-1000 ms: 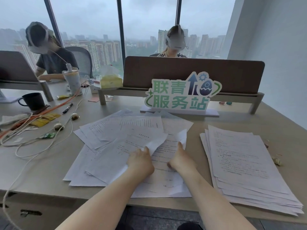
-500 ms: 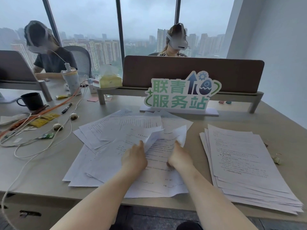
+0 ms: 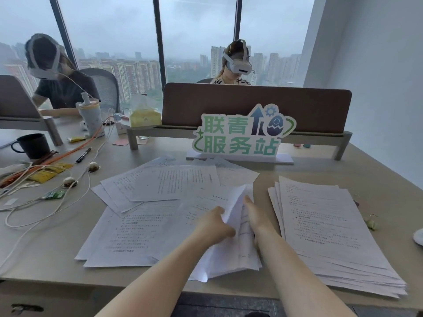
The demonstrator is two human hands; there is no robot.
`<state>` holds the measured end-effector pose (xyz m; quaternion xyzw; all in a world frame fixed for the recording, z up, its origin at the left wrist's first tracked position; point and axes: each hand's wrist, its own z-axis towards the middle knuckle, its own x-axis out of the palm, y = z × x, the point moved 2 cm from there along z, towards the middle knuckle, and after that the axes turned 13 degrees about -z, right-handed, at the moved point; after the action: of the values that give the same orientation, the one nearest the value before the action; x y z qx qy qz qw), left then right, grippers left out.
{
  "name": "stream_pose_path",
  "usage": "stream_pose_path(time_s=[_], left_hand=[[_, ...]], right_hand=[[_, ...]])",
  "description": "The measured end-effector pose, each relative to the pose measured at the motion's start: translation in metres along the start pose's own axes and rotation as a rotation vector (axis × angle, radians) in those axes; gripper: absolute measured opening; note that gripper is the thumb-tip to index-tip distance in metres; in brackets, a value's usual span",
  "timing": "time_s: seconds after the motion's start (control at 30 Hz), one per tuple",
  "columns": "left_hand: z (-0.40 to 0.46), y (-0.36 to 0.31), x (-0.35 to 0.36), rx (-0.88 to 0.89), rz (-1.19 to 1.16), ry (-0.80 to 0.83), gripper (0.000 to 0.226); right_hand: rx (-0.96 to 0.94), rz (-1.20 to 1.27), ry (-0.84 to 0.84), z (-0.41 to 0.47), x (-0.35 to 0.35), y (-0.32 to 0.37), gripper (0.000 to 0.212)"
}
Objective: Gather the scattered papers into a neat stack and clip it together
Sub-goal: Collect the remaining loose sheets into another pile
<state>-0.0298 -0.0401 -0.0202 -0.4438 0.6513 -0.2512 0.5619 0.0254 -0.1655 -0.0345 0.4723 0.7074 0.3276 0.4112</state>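
Several printed white sheets (image 3: 146,216) lie scattered and overlapping on the desk in front of me. To their right sits a thicker, roughly squared pile of papers (image 3: 329,227). My left hand (image 3: 212,225) pinches a sheet (image 3: 235,207) that curls up off the desk, its edge raised toward the right. My right hand (image 3: 256,216) lies against the other side of that lifted sheet, fingers straight and pressed to the paper below. No clip is visible.
A green and white standing sign (image 3: 242,136) is behind the papers, in front of a brown divider (image 3: 256,106). At the left are cables (image 3: 57,195), a pen (image 3: 83,154), a black mug (image 3: 32,146) and snack packets. Two people with headsets sit beyond.
The sheet in my left hand has lifted higher and swung right toward the pile. Both hands have shifted to the right, closer together.
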Motion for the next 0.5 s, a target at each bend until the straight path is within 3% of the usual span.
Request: stream_pose_path(time_s=[0.07, 0.13, 0.17, 0.23, 0.33, 0.5], left_hand=[[-0.001, -0.001, 0.007, -0.016, -0.028, 0.035, 0.074], [-0.003, -0.002, 0.01, -0.016, -0.095, 0.066, 0.04], [-0.003, -0.002, 0.009, -0.003, -0.125, 0.062, 0.022], [0.0, 0.002, 0.001, 0.0, -0.15, 0.023, 0.013], [0.01, 0.014, -0.024, 0.05, -0.048, -0.091, 0.037], [0.036, 0.041, -0.09, 0.059, 0.14, -0.311, 0.046]], right_hand=[[0.022, -0.028, 0.014, -0.004, 0.0, 0.001, 0.084], [0.015, -0.115, -0.001, -0.002, 0.002, -0.001, 0.09], [0.007, -0.177, -0.019, 0.001, 0.002, -0.003, 0.081], [-0.014, -0.291, -0.048, 0.006, 0.003, -0.005, 0.053], [-0.019, -0.305, -0.077, 0.006, 0.002, -0.004, 0.041], [-0.049, -0.157, -0.109, 0.012, -0.007, -0.002, 0.031]])
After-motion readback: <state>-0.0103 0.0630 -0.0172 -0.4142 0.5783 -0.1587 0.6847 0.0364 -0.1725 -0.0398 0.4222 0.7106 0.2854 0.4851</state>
